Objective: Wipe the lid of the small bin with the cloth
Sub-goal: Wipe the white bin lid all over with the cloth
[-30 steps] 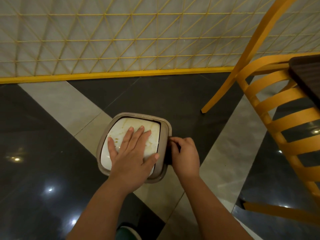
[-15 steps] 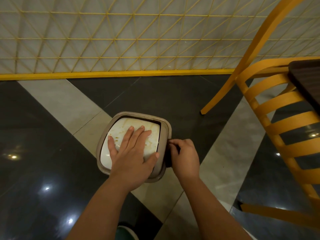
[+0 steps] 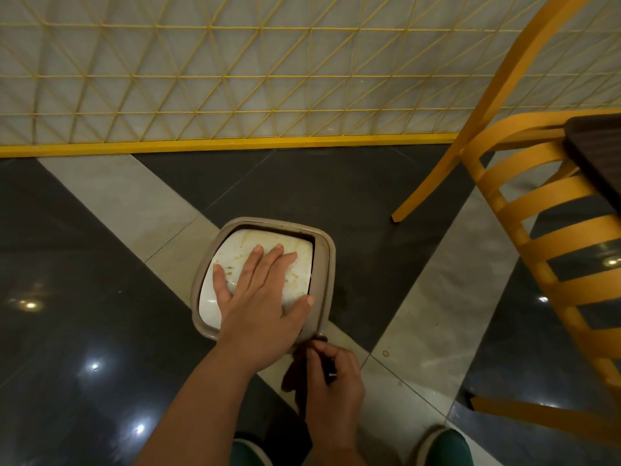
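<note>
I see my left hand (image 3: pixel 255 297), fingers straight, pressing the stained white plastic lid (image 3: pixel 295 260); my right hand (image 3: pixel 332 375) grips the dark brown cloth (image 3: pixel 294 371) at the beige bin's near rim (image 3: pixel 322 264). Stains remain; wiping seems hardly begun.

No readable text, labels, brands or numbers anywhere; a tiny white mark on the dark cloth (image 3: pixel 295 371) was too small to read.

Left hand (image 3: pixel 258 297) flat; right hand (image 3: pixel 336 375) clenched.
</note>
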{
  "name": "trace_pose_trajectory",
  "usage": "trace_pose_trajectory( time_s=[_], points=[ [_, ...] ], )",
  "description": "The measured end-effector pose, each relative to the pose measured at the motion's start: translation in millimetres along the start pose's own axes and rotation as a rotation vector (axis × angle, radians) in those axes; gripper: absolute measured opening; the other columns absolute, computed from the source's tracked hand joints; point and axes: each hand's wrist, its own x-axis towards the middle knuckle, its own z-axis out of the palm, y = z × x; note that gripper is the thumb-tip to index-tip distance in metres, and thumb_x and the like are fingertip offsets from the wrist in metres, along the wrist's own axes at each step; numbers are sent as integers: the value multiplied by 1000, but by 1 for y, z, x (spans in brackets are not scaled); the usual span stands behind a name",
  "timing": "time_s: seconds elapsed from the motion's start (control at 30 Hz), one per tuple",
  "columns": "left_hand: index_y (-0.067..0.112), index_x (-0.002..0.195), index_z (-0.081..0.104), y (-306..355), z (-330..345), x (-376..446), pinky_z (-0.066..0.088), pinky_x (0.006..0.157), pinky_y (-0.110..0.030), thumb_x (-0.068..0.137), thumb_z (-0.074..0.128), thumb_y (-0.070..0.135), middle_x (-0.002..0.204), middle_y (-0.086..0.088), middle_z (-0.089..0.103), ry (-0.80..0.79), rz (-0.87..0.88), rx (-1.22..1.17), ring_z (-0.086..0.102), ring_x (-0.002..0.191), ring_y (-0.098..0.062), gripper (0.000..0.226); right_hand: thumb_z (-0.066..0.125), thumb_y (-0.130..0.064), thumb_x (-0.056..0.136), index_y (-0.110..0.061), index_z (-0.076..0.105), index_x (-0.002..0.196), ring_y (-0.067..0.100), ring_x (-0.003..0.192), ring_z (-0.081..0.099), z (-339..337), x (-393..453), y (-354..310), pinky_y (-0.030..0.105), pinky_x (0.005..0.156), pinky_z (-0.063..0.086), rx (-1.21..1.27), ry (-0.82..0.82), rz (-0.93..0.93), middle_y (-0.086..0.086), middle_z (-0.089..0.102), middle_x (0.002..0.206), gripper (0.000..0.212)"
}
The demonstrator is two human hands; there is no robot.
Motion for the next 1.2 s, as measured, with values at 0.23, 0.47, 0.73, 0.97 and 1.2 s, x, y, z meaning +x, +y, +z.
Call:
trace_pose_trajectory(
  time_s=[0.23,0.47,0.73,0.97,1.2],
  points=[
    [45,141,16,2,0,-1,-23,107,-49,85,35,59,154,23,5,14,3,-3,-13,142,-2,61,58,-24,92,-39,64,93,4,87,61,-11,79,-44,21,71,56,53,-6,27,-13,59,103,16],
    [45,140,18,3,-2,1,-23,108,-49,86,39,57,153,23,6,17,-6,-14,-12,142,-1,59,61,-20,92,-29,68,103,5,93,65,-15,110,-62,27,80,56,205,-80,187,-10,69,99,16],
    [51,137,19,3,-5,-5,-38,97,-43,79,24,67,157,20,-6,-6,120,94,-31,137,-2,60,59,-17,91,-25,60,103,10,91,66,-22,67,-40,33,81,57,370,40,290,-4,68,100,14],
    [26,145,-24,6,-5,-11,-29,104,-49,82,34,72,144,1,-47,-16,-89,173,-45,130,-19,97,58,-21,93,-35,66,100,17,93,67,-29,54,-32,41,77,60,296,58,202,-8,69,99,17],
    [27,144,-27,7,-3,-10,-23,109,-49,85,37,66,148,9,-40,-84,-145,51,-41,134,-16,96,62,-15,89,-37,66,103,-3,101,56,-37,52,-65,9,89,45,51,39,-329,-19,60,103,26]
  ],
)
